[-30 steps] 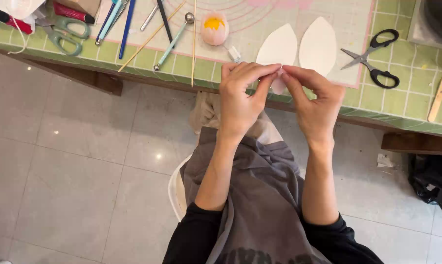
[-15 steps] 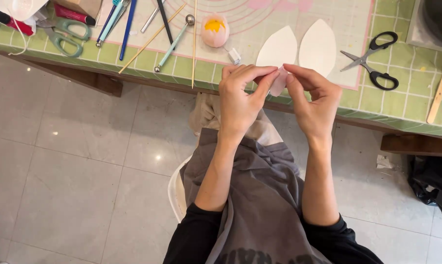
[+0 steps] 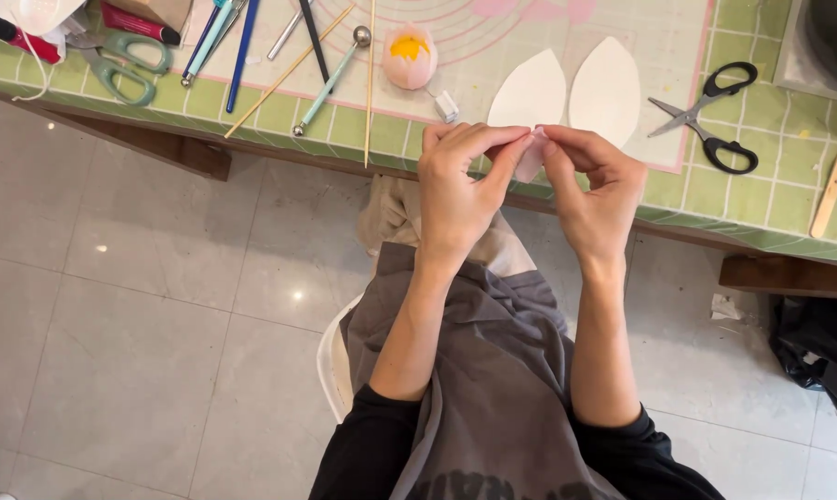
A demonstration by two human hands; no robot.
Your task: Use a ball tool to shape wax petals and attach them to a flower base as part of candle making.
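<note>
Near the centre of the frame, just below the table edge, a seated person's left hand (image 3: pixel 455 190) and right hand (image 3: pixel 593 185) meet, thumbs and forefingers of both pinched shut on one small pale pink petal piece (image 3: pixel 530 159) held between them. Just above, on the green gridded mat (image 3: pixel 761 167), lie two white petal-shaped cutouts (image 3: pixel 567 93). Black scissors (image 3: pixel 705 116) rest to the right of these, a pink bud with a yellow centre (image 3: pixel 409 56) to the left, and green-handled scissors (image 3: pixel 122 65) in the upper left.
</note>
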